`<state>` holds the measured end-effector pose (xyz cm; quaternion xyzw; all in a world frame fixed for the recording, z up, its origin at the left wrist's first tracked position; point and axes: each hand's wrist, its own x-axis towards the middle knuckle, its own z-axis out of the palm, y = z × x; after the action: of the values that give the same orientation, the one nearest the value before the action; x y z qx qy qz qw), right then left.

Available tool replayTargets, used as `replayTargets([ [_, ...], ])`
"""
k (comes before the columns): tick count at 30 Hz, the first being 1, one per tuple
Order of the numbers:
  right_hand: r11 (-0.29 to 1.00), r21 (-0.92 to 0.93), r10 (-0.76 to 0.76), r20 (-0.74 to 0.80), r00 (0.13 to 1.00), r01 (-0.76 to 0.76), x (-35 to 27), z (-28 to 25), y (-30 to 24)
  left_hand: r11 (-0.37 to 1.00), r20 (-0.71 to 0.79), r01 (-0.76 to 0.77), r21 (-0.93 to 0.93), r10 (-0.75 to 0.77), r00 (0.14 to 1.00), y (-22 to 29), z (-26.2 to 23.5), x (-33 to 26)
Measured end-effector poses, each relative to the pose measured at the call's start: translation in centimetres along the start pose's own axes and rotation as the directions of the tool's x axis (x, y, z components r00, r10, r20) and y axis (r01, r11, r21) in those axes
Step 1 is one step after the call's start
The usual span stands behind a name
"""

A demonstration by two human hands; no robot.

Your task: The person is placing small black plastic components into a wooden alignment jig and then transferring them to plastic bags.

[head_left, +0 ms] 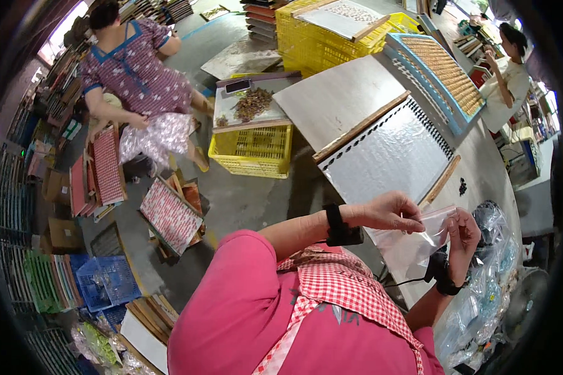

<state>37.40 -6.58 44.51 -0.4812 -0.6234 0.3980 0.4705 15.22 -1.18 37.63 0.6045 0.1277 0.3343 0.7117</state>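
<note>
In front of my chest, a clear plastic bag [413, 253] hangs between my two hands. My left hand [391, 211] pinches it near its upper edge with thumb and fingertips. The fingers of my right hand [464, 237] close on its right upper corner. Just beyond my hands lies a white board [388, 159] with wooden strips along two sides. Small black pieces [413, 111] stand in rows along its far and right edges, and its surface looks glossy. A little heap of loose black pieces [462, 186] sits on the table to its right.
A blue-edged rack of brown pieces [435, 69] lies at the table's far end. Bundled clear plastic [475, 300] is at my right. Yellow crates [250, 165] and stacked boards [172, 212] stand on the floor. One person [134, 81] walks at left; another [507, 87] is far right.
</note>
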Motion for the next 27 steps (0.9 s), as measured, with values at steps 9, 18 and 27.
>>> replayTargets([
  [9,0.994,0.073,0.061,0.227,0.972,-0.08,4.5,9.0,3.4,0.902,-0.199,0.021,0.432,0.073,0.977,3.3,-5.8,-9.4],
  [18,1.0,0.025,-0.007,0.198,0.98,0.002,3.5,15.7,3.9,0.902,-0.62,0.129,0.411,0.173,0.765,3.3,-5.2,-13.3],
  [27,0.997,0.05,0.031,0.438,0.898,-0.058,3.5,18.8,5.1,0.706,-0.596,0.263,0.658,0.274,0.754,2.1,-4.3,-14.5],
])
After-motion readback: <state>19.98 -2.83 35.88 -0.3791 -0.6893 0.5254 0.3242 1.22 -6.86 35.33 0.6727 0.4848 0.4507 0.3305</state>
